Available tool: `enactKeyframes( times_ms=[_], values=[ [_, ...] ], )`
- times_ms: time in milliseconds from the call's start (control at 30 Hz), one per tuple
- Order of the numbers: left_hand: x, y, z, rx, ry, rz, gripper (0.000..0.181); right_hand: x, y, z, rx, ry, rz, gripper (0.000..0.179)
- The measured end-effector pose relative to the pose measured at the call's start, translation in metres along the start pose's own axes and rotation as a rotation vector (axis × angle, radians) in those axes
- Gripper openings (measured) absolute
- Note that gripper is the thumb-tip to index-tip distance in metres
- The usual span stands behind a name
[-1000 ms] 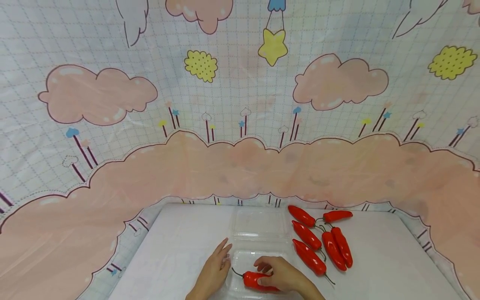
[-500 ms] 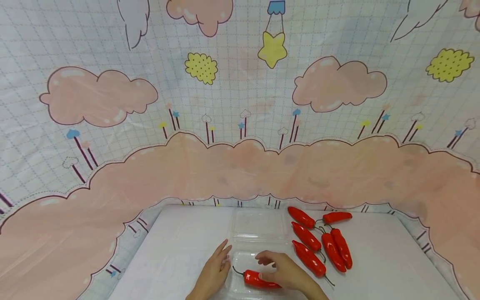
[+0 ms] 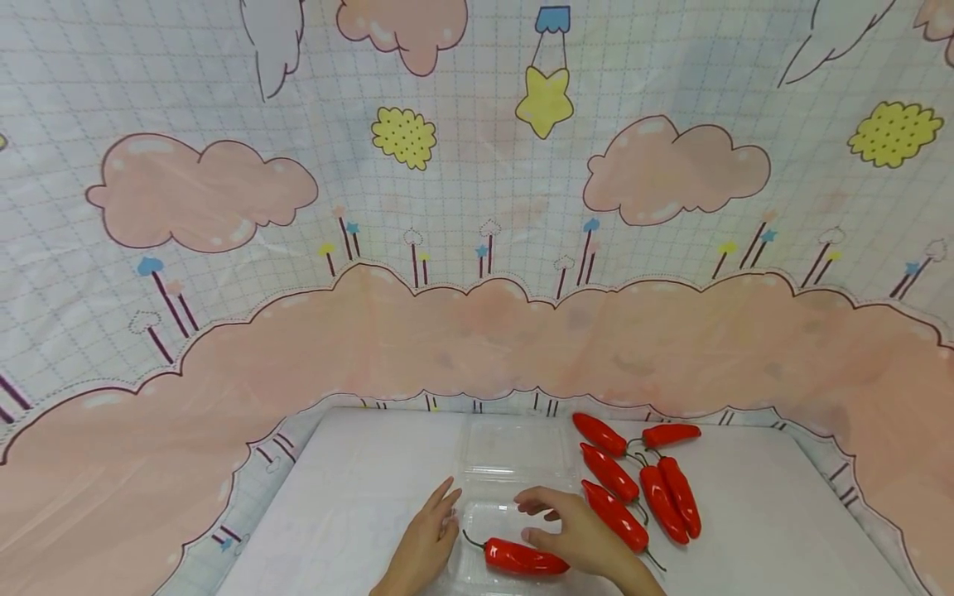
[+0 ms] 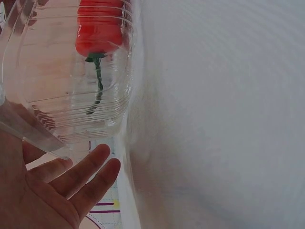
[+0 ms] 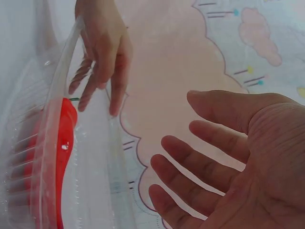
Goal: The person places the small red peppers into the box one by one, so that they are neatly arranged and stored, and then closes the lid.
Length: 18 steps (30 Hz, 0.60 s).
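Note:
A glossy red chili pepper (image 3: 525,557) with a green stem lies across the clear plastic clamshell container (image 3: 465,571), stem toward the left. My left hand (image 3: 423,542) rests at the container's left edge, its fingers extended. In the left wrist view, those fingers (image 4: 90,183) spread just past the clear wall, and the pepper (image 4: 100,28) shows through it. Over the right part of the container hovers my right hand (image 3: 577,534), apart from the pepper. Its palm is bare in the right wrist view, with the fingers (image 5: 195,162) loosely extended and holding nothing.
Several more red peppers (image 3: 614,517) lie in a loose group on the white table (image 3: 358,480), right of the container. The container's clear lid (image 3: 514,447) lies folded back behind it. A cartoon-patterned cloth (image 3: 477,339) hangs behind the table.
My right hand has let go of the pepper and drawn up and to the right, uncovering it. The left hand stays at the container's edge.

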<state>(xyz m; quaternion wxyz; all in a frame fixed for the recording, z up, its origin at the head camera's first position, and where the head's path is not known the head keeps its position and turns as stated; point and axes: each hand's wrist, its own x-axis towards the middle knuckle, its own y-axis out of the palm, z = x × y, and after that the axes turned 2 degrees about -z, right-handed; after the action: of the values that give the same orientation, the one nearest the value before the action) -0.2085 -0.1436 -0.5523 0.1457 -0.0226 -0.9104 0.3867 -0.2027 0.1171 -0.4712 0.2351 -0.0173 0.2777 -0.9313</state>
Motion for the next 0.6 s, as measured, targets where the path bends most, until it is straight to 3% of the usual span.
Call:
enactKeyframes(
  times_ms=[300,600],
  values=[
    [0.0,0.0,0.001,-0.012,-0.004,0.018,0.042,-0.006,-0.008,0.0,-0.015,-0.074,-0.039,0.042],
    [-0.001,-0.001,0.0,-0.017,-0.017,0.031,0.042,-0.01,-0.016,-0.002,-0.036,-0.062,-0.075,0.042]
  ],
)
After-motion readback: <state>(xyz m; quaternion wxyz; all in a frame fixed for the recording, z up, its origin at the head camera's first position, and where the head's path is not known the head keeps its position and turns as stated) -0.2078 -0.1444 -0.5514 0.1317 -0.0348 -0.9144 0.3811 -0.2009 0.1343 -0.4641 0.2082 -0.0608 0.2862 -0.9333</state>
